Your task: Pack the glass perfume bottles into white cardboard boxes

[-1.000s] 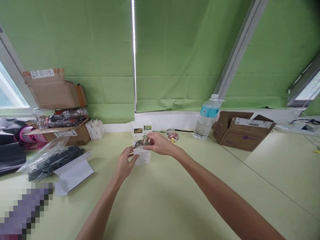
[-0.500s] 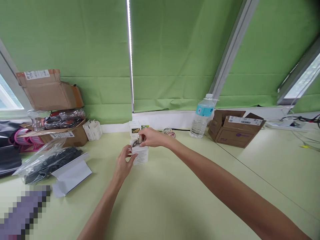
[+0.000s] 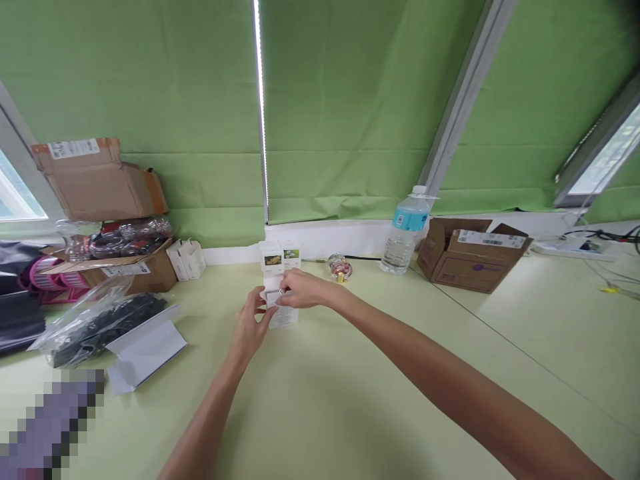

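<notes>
Toward the far side of the desk point(image 3: 320, 393), the box point(image 3: 284, 317) stands upright, mouth up. My left hand point(image 3: 250, 321), half curled, grips its left side; my right hand point(image 3: 303, 289) bends over its top, fingers bunched, though I can't tell what they hold. Picture boxes point(image 3: 273, 259) stand just behind; desk spreads wide toward me.

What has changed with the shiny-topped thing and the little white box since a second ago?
The shiny-topped thing has gone down into the little white box, so only a bit shows. The right hand went down with it. The left hand still holds the box; the water bottle stayed put.
</notes>
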Demonstrator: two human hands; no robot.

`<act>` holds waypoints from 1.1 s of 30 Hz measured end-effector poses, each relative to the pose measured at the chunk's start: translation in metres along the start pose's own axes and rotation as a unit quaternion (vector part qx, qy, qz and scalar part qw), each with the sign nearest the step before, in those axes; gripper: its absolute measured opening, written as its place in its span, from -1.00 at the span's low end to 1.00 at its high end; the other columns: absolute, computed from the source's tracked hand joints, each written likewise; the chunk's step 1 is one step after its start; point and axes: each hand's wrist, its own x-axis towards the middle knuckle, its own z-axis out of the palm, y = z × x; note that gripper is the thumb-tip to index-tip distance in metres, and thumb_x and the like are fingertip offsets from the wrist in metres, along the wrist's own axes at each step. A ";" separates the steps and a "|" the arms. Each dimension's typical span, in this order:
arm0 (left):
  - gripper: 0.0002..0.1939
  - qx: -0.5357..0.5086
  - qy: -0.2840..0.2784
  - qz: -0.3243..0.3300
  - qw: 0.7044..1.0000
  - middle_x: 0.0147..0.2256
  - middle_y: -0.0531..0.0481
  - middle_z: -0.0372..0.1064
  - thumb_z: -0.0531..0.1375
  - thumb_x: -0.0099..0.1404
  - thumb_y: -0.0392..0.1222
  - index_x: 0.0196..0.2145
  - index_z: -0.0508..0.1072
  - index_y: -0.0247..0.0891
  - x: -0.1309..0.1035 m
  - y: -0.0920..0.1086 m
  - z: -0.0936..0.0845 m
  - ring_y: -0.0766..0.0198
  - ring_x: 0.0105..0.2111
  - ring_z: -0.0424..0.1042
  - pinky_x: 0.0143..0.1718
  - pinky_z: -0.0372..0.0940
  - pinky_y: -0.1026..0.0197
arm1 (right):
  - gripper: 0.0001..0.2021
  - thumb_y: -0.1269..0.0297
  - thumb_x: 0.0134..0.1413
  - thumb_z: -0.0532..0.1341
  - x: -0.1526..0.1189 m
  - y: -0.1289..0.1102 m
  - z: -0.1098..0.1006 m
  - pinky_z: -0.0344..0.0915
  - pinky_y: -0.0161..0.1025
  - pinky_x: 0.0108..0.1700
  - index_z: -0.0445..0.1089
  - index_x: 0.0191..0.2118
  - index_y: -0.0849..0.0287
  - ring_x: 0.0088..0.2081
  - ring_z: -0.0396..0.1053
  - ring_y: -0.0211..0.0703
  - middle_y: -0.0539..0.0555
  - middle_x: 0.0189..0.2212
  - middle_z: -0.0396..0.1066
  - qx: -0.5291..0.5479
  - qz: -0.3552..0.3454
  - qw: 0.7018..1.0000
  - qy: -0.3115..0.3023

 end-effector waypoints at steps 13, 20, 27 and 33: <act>-0.40 -0.038 -0.020 -0.004 0.999 -0.07 -0.10 0.42 0.16 0.27 -0.08 0.19 0.00 -0.10 -0.001 -0.004 0.000 0.20 -0.15 0.47 -0.16 0.40 0.09 | -0.77 0.26 0.05 0.21 -0.022 -0.010 0.003 0.29 -0.20 -0.13 0.45 -0.15 0.19 -0.13 0.37 -0.03 0.17 -0.18 0.41 0.023 0.036 0.995 0.093; -0.49 -0.020 -0.016 0.005 1.000 -0.04 -0.11 0.39 0.13 0.28 -0.08 0.16 0.14 -0.08 -0.002 -0.004 0.002 0.18 -0.09 0.43 -0.19 0.40 0.14 | -0.68 0.33 0.05 0.20 -0.046 -0.007 0.032 0.38 -0.21 -0.19 0.35 -0.03 0.14 -0.12 0.35 -0.13 0.15 -0.03 0.32 0.173 0.100 0.940 0.275; -0.47 -0.008 -0.015 0.007 1.000 0.00 -0.11 0.34 0.12 0.29 -0.07 0.19 0.13 -0.07 -0.002 -0.010 0.004 0.19 -0.08 0.41 -0.19 0.41 0.14 | -0.69 0.34 0.03 0.25 -0.050 -0.012 0.038 0.21 -0.01 0.05 0.39 -0.06 0.16 -0.05 0.30 -0.03 0.12 -0.17 0.45 0.095 0.075 0.954 0.276; -0.63 0.003 -0.013 0.028 1.000 0.00 -0.08 0.33 0.10 0.30 -0.09 0.06 0.31 -0.09 -0.003 -0.008 0.004 0.21 -0.09 0.40 -0.20 0.42 0.17 | -0.84 0.37 0.07 0.19 -0.063 -0.022 0.050 0.19 -0.04 0.10 0.44 -0.20 0.12 0.12 0.19 0.00 0.16 0.09 0.22 0.112 0.092 0.943 0.300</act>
